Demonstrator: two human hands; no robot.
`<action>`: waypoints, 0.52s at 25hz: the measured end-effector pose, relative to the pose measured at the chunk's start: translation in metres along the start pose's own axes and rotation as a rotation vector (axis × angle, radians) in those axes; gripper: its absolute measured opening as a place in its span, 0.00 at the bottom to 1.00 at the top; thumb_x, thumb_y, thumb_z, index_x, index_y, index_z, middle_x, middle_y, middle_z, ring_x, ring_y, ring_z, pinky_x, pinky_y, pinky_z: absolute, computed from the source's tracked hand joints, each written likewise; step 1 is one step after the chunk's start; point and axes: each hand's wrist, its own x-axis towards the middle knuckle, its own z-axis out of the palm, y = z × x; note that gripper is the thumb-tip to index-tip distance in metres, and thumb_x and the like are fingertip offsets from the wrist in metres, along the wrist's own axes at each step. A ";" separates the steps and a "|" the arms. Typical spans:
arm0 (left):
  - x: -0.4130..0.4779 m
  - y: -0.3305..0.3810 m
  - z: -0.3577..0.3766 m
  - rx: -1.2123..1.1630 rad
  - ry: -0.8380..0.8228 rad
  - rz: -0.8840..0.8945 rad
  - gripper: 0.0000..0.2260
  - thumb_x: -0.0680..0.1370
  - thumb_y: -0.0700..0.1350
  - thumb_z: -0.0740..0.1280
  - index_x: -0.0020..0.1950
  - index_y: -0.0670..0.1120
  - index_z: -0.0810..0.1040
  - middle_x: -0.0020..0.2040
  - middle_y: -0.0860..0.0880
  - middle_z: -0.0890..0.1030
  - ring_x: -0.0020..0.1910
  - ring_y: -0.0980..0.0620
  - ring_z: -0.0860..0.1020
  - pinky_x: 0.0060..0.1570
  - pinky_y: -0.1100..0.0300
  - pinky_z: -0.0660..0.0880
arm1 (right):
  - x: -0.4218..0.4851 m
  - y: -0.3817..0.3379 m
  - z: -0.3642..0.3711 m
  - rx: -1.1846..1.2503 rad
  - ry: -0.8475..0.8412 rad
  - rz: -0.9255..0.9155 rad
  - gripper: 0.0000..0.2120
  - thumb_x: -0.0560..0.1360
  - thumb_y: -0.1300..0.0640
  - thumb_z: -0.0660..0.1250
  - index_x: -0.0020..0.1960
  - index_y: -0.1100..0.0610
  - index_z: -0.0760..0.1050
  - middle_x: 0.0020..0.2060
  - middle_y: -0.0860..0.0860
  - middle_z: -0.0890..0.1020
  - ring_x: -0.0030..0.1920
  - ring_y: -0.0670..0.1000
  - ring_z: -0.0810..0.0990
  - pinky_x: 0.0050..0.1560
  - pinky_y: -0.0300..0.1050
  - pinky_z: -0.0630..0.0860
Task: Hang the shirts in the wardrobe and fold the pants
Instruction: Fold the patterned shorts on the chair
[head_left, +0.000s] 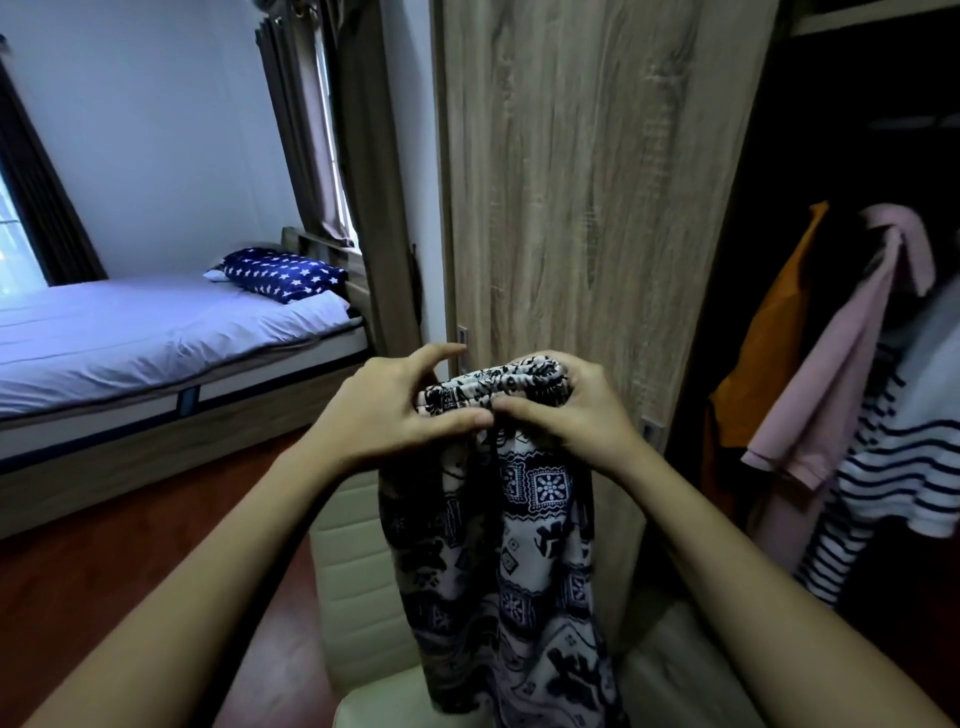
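Observation:
Dark blue and white patterned pants (511, 551) hang down in front of me, held up by their bunched waistband. My left hand (387, 408) pinches the left side of the waistband with thumb and fingers. My right hand (576, 410) grips the right side, fingers curled over the cloth. Both hands touch each other at the middle. Inside the open wardrobe (857, 130) on the right hang an orange shirt (769, 338), a pink shirt (841, 364) and a navy-striped white shirt (904, 467).
A wooden wardrobe door (571, 182) stands right behind the pants. A cream padded chair (358, 571) sits below my arms. A bed (130, 343) with a star-patterned pillow (283, 274) lies at the left, with red-brown floor (104, 582) between.

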 end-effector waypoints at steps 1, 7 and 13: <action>0.007 0.000 -0.005 0.018 -0.061 0.040 0.33 0.63 0.75 0.60 0.58 0.55 0.77 0.40 0.52 0.83 0.39 0.56 0.80 0.41 0.56 0.76 | -0.001 0.002 -0.006 0.023 -0.047 0.002 0.15 0.63 0.56 0.78 0.47 0.51 0.79 0.41 0.49 0.85 0.42 0.46 0.83 0.47 0.44 0.79; 0.039 0.024 0.000 0.428 -0.369 0.064 0.15 0.65 0.59 0.63 0.42 0.52 0.62 0.37 0.47 0.74 0.43 0.40 0.78 0.41 0.50 0.75 | -0.005 0.014 -0.007 0.105 -0.065 0.051 0.20 0.65 0.69 0.75 0.50 0.52 0.72 0.43 0.45 0.81 0.43 0.37 0.79 0.51 0.33 0.74; 0.059 0.055 0.001 0.462 -0.377 0.009 0.17 0.67 0.55 0.59 0.49 0.48 0.76 0.45 0.41 0.80 0.47 0.39 0.78 0.46 0.50 0.76 | -0.024 0.059 0.003 -0.143 -0.014 0.052 0.27 0.64 0.54 0.75 0.60 0.55 0.71 0.51 0.48 0.81 0.52 0.42 0.79 0.53 0.36 0.74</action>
